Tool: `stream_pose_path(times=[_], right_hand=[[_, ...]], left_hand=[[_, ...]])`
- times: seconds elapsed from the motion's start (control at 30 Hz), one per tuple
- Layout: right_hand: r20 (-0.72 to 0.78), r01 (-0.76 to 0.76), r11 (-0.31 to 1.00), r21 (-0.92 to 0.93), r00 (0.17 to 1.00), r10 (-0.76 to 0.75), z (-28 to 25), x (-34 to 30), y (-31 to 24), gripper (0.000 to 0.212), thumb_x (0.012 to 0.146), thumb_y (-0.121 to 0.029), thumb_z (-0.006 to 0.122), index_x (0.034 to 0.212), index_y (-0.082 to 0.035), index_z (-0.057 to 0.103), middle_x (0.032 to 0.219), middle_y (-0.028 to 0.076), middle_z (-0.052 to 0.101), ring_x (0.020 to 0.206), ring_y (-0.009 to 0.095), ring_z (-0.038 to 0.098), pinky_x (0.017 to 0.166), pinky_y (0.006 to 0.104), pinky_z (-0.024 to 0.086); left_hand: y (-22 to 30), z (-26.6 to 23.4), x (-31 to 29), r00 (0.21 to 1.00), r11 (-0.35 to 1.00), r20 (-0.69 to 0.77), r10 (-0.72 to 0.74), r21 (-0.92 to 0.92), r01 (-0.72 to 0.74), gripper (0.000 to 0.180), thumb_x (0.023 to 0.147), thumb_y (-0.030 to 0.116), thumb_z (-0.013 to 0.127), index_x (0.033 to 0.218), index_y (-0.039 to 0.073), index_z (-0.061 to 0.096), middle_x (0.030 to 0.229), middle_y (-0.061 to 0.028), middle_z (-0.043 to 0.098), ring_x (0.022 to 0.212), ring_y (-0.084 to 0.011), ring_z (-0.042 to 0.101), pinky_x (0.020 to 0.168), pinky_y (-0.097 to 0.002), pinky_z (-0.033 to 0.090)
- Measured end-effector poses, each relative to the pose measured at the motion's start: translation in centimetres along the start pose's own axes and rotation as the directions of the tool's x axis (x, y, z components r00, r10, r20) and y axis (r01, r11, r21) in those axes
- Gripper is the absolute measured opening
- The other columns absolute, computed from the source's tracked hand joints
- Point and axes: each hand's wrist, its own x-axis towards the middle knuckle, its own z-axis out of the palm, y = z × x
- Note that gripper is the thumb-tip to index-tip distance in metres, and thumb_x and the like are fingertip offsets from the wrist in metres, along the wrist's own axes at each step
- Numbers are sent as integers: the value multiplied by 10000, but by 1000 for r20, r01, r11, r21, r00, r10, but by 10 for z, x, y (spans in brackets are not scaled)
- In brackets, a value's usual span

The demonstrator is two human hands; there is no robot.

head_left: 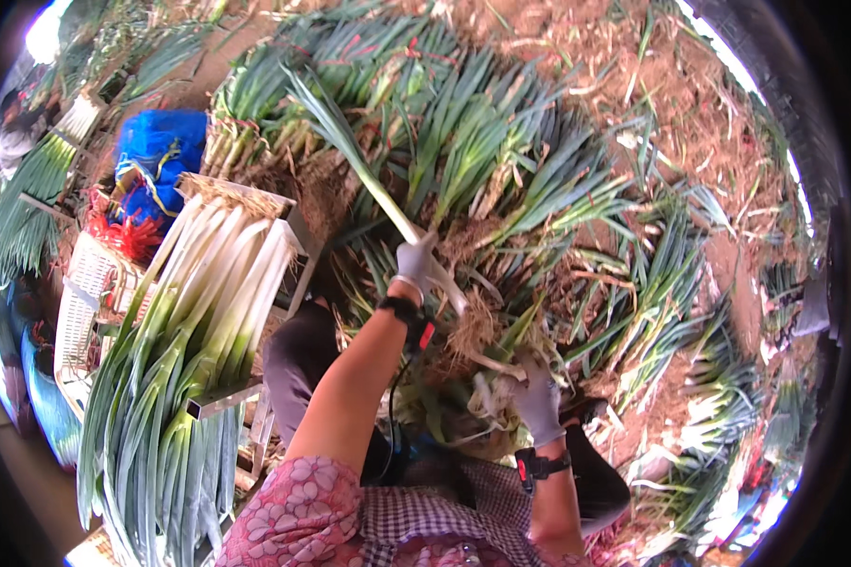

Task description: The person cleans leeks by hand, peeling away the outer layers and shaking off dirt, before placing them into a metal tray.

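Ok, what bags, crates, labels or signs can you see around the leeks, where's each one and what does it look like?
Crumpled blue plastic bag: upper left, behind the cleaned leeks.
White slatted plastic crate: left of the stacked white-and-green trimmed leeks.
Red net-like bundle: between bag and crate.
Labels, signs, screens: none visible.

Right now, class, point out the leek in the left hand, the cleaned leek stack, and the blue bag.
leek (369, 180), head view, green stalk.
cleaned leek stack (219, 283), head view, white stems.
blue bag (165, 142), head view, top fold.

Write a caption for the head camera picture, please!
Gloved left hand grips a leek; right hand holds peeled leaves.
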Motion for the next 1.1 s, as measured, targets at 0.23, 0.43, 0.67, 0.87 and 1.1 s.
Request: stream_pose_path(times=[0.23,0.43,0.67,0.87,1.1], right_hand=[[41,102,923,370,991,-126,59,36,-86,704,780,-193,725,1374,1,400,1284,133,537,1118,234,549,959,303,408],[167,-325,450,832,920,355,22,-38,-42,596,852,-121,624,1378,9,375,1043,41,601,785,83,557,680,211,481],[123,-200,726,659,980,158,38,-41,-76,516,869,-127,585,1340,-8,411,1141,69,608,986,152,593,814,283,498],[491,-546,248,800,834,254,49,-26,-69,446,870,-126,579,1281,10,475,1161,98,618,1054,209,595,955,299,442],[2,252,967,45,968,-253,56,-20,-20,391,861,-146,558,1236,-43,518,1061,103,619,947,262,582,880,378,433]], left_hand=[[-1,-25,-46,997,987,68,-45,-148,55,210,806,205,721,889,29,641,731,-25,574,595,-166,546,522,-335,427],[6,-51,-72,928,919,222,-300,-192,344,235,874,192,651,1000,36,529,863,-93,561,776,-267,592,736,-429,530],[-19,-33,-102,832,849,455,-317,-256,462,177,898,211,621,953,86,509,873,-75,550,858,-268,601,773,-433,516],[-24,-53,-95,883,882,288,-372,-187,433,169,922,186,569,974,36,510,943,-110,555,898,-296,570,844,-455,486],[-75,-54,-81,974,987,164,-158,6,159,206,846,269,615,825,73,556,676,-63,520,560,-232,499,523,-353,428]])
